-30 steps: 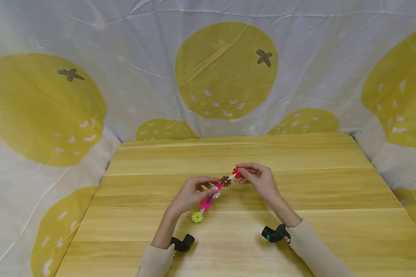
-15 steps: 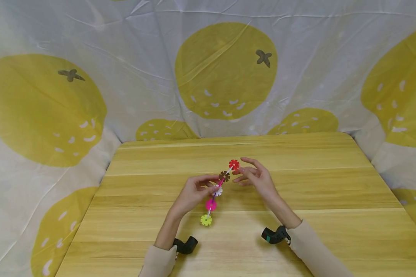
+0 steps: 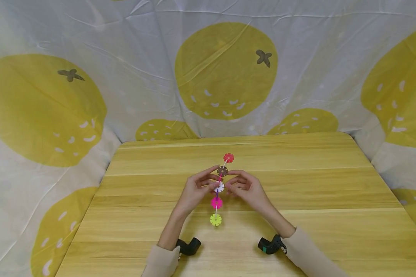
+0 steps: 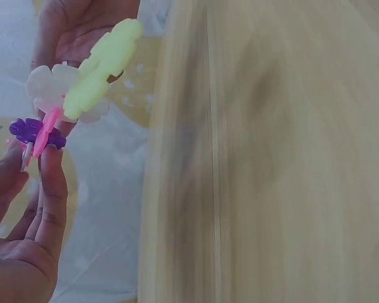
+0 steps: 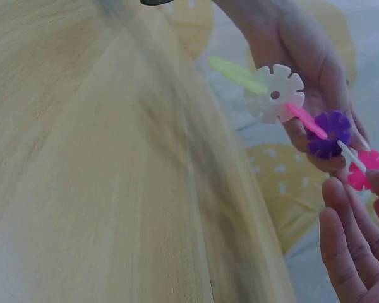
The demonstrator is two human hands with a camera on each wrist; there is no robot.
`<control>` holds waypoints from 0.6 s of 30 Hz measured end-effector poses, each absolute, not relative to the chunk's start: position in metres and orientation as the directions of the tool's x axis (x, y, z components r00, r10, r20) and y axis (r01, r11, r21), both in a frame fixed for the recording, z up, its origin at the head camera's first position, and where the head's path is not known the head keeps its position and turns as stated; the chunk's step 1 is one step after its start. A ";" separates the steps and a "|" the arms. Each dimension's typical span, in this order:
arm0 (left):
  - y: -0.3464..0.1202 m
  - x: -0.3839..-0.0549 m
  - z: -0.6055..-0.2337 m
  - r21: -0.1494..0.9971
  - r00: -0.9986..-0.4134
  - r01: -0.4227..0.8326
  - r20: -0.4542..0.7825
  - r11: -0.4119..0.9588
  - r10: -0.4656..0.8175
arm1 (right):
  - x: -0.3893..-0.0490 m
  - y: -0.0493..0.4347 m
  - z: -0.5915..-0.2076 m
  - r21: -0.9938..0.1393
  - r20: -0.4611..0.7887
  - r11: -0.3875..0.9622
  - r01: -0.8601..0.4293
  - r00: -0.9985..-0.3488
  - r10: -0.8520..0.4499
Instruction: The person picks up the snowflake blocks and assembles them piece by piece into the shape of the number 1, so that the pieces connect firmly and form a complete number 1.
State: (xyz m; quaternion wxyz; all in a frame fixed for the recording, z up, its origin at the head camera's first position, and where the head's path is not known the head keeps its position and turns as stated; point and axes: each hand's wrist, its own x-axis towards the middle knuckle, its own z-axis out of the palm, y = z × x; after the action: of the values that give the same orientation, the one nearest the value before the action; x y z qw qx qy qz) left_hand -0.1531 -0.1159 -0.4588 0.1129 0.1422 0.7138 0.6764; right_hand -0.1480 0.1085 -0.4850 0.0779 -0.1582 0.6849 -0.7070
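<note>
A chain of notched plastic snowflake discs stands nearly straight, away from me, between my hands. From far to near I see a red disc point(image 3: 228, 157), a brown disc point(image 3: 222, 171), a white disc point(image 3: 220, 187), a pink disc point(image 3: 216, 203) and a yellow disc point(image 3: 215, 220), joined by edge-on discs; one is the purple disc point(image 5: 328, 134). My left hand point(image 3: 194, 194) pinches the chain at the middle white disc, thumb on top. My right hand point(image 3: 248, 191) has its thumb right at that disc's other edge; I cannot tell if it grips it.
Beneath the hands lies a wood-grain table point(image 3: 298, 231). A white cloth point(image 3: 312, 69) printed with yellow fruit hangs behind it and along both sides. Black camera mounts point(image 3: 190, 246) are strapped at both wrists.
My right hand has let go of the red disc and come down and left to the middle white disc. The chain has turned from slanting to nearly straight, still in my left hand.
</note>
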 end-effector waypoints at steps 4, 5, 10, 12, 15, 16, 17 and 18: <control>-0.113 -0.154 -0.460 0.998 -0.944 0.051 0.038 0.030 0.329 | -0.145 0.106 -0.483 -0.992 0.125 -0.038 -0.119 -0.944 -0.305; -0.113 -0.154 -0.460 0.999 -0.948 0.050 0.040 0.022 0.317 | -0.145 0.106 -0.483 -0.992 0.126 -0.042 -0.119 -0.943 -0.307; -0.108 -0.156 -0.462 0.999 -0.976 0.031 0.037 -0.029 0.217 | -0.143 0.105 -0.483 -0.990 0.139 -0.038 -0.134 -0.921 -0.363; -0.107 -0.156 -0.462 0.999 -0.982 0.027 0.034 -0.040 0.183 | -0.142 0.104 -0.483 -0.990 0.136 -0.022 -0.139 -0.911 -0.390; -0.107 -0.157 -0.463 0.999 -0.984 0.020 0.029 -0.051 0.176 | -0.140 0.103 -0.482 -0.991 0.126 -0.009 -0.134 -0.901 -0.414; -0.107 -0.157 -0.463 0.999 -0.983 0.017 0.026 -0.050 0.182 | -0.140 0.102 -0.482 -0.991 0.120 -0.003 -0.131 -0.902 -0.415; -0.108 -0.157 -0.464 0.999 -0.981 0.014 0.023 -0.048 0.192 | -0.139 0.102 -0.482 -0.991 0.119 0.007 -0.134 -0.902 -0.415; -0.108 -0.157 -0.464 0.999 -0.979 0.011 0.020 -0.047 0.204 | -0.139 0.102 -0.482 -0.990 0.119 0.014 -0.138 -0.903 -0.414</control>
State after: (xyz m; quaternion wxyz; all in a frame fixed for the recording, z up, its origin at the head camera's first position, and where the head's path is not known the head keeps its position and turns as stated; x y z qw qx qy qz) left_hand -0.1565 -0.1082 -0.4638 0.0671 0.0782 0.6870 0.7193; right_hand -0.1390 0.1018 -0.4818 0.1023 -0.1956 0.7048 -0.6742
